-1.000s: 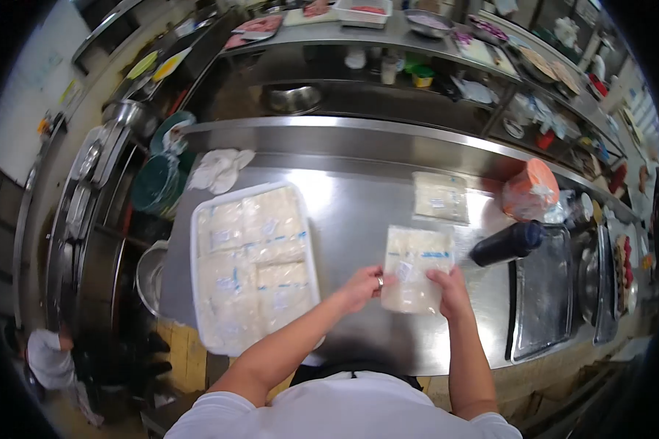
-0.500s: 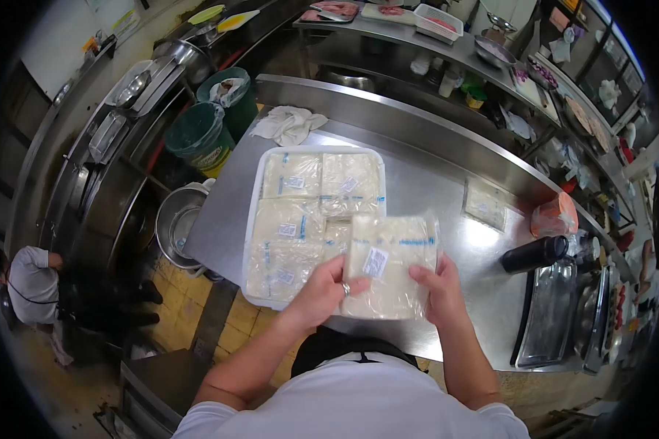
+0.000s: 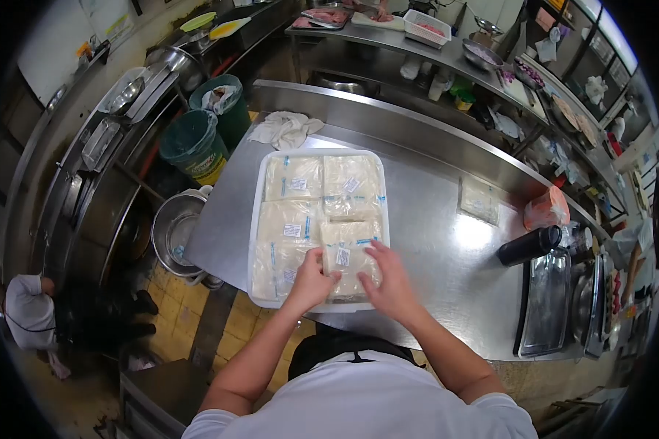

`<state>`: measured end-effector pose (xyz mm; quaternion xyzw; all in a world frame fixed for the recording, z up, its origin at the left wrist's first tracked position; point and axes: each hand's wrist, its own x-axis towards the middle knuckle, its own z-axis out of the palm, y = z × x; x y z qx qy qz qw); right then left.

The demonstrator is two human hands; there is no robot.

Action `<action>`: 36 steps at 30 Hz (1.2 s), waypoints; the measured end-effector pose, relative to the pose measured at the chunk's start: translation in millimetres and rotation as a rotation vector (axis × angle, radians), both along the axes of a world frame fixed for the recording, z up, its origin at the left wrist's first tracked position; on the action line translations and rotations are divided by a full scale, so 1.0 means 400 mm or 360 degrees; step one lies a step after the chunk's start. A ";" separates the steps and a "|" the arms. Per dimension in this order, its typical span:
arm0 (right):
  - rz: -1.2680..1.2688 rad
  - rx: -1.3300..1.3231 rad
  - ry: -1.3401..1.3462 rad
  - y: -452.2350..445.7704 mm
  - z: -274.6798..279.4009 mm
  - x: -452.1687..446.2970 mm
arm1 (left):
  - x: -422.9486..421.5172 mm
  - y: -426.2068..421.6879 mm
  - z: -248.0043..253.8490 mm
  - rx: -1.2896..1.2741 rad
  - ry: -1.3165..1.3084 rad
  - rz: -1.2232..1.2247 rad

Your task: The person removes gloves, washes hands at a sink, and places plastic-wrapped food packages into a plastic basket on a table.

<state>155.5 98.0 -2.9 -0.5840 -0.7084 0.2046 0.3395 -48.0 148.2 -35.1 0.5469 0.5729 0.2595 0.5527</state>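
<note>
A white plastic tray (image 3: 254,219) holds flat, pale, clear-wrapped packets with white labels and blue print. One such packet (image 3: 353,238) lies in its lower right part, on top of other packets. Along that packet's left edge, my left hand (image 3: 311,282) has its thumb on the wrapper and its fingers bent at the side. My right hand (image 3: 392,282) is over the right edge, fingers spread and slightly blurred, touching the wrapper. Beside it in the tray are a top left packet (image 3: 293,175), a top right packet (image 3: 350,175) and a left middle packet (image 3: 285,219).
The tray rests on a steel table (image 3: 432,271) with a raised back edge. Around it are a white cloth (image 3: 285,130), another flat packet (image 3: 479,201), a black bottle (image 3: 529,246) and a dark metal tray (image 3: 545,307). Green bins (image 3: 190,143) and a person (image 3: 33,311) are at left.
Both hands have moved left with the packet and lowered it into the tray's lower right part. My right hand's fingers have spread. The view has shifted slightly.
</note>
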 end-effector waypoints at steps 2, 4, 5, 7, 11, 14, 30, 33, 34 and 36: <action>0.0161 0.0021 -0.0292 0.008 -0.008 -0.038 | 0.004 0.004 -0.055 0.0116 0.0005 -0.0030; 0.0262 0.0020 -0.0511 0.011 -0.044 -0.040 | 0.003 0.013 -0.056 0.0140 0.0033 -0.0068; 0.0283 0.0005 -0.0583 0.004 -0.089 -0.033 | -0.002 0.016 -0.040 0.0103 0.0058 -0.0090; 0.0301 -0.0027 -0.0681 0.002 -0.106 -0.028 | -0.004 0.018 0.011 0.0100 0.0214 -0.0161; 0.0306 -0.0076 -0.0774 0.002 -0.096 -0.034 | 0.002 -0.026 0.165 0.0368 0.0759 -0.0315; 0.0275 -0.0134 -0.0821 0.002 -0.056 -0.049 | -0.003 -0.032 0.183 0.0606 0.0749 -0.0312; 0.0317 -0.0065 -0.0733 0.019 -0.092 -0.029 | -0.008 -0.013 -0.023 0.1102 0.1228 -0.0668; 0.0245 -0.0052 -0.0410 0.020 -0.075 0.037 | 0.014 -0.003 0.020 0.0935 0.1464 -0.0777; 0.0095 -0.0059 -0.0311 0.023 -0.078 0.077 | 0.026 0.001 0.032 0.0970 0.1419 -0.0765; -0.0192 -0.0065 -0.0103 0.029 -0.103 0.177 | 0.043 0.003 0.038 0.1022 0.1341 -0.0733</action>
